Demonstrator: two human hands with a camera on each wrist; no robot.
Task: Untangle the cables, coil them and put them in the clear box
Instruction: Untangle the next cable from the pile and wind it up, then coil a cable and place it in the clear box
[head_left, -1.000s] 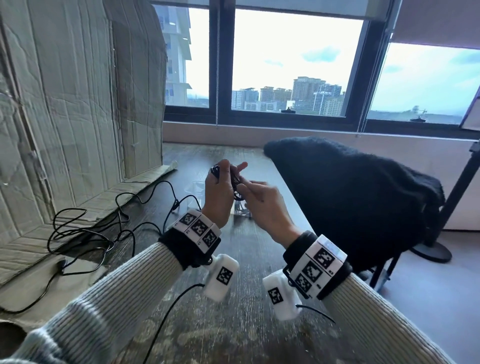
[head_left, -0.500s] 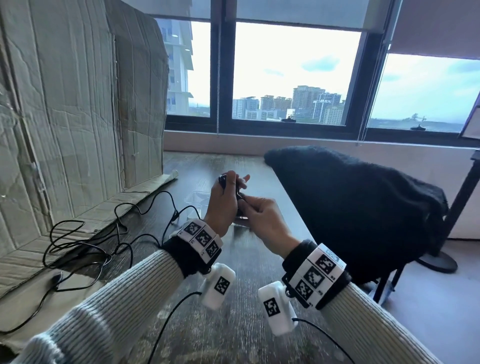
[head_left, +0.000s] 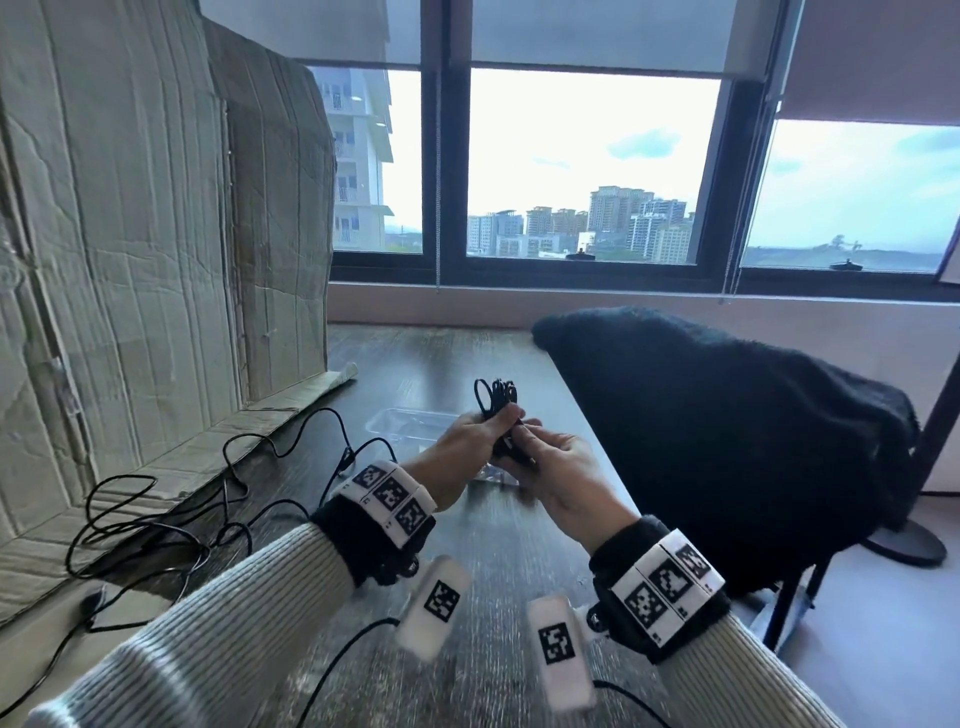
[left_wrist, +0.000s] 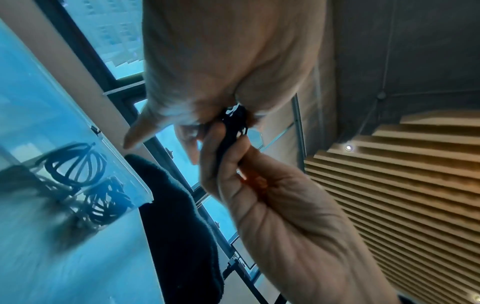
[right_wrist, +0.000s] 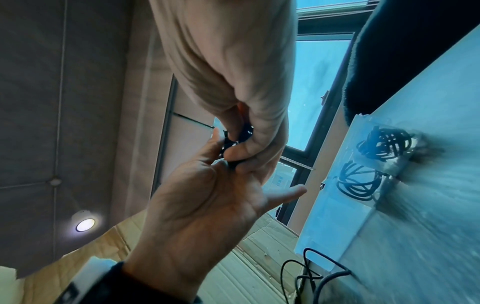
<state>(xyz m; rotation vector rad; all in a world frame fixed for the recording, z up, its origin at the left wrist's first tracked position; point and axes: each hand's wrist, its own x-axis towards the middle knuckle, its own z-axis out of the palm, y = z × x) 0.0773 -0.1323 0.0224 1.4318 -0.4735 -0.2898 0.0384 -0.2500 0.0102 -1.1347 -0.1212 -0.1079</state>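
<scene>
1. Windows and city skyline back your dark wooden table (head_left: 498, 597). Head view: your left hand (head_left: 462, 447) grips the coiled cable (head_left: 496, 402) while your right hand (head_left: 558, 467) pinches its end, above the clear box (head_left: 400, 423); loose cables (head_left: 171, 519) lie left.
2. Left wrist view: light, floppy loops spring open, so hold the bundled middle.
3. Right wrist view: two coils (right_wrist: 369, 162) sit boxed; no readable writing.

Looks like an office or workroom high up in a bldg. Dark wood-grain desk (head_left: 498, 597) sits right under a wide dark-framed window (head_left: 587, 171) w/ roller blinds and a city skyline outside. Left of desk: big cardboard sheets (head_left: 156, 249). Right of desk: chair under a black fleece (head_left: 727, 426).
</scene>
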